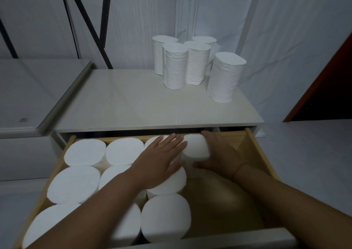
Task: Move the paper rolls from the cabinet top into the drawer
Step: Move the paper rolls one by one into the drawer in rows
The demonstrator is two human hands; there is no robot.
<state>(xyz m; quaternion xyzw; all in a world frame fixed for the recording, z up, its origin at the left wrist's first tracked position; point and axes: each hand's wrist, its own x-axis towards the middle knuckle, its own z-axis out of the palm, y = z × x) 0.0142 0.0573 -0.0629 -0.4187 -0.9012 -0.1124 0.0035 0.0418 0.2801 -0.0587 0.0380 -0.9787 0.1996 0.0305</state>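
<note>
Drawer [262,154] rolls [172,186] partly under left hand [162,163]

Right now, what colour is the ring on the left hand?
The ring is gold; head view.

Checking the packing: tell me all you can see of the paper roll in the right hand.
The paper roll is a plain white cylinder standing on end, rightmost in the back row of the wooden drawer. The right hand grips it, fingers behind, thumb in front; the left hand lies beside it.
</note>
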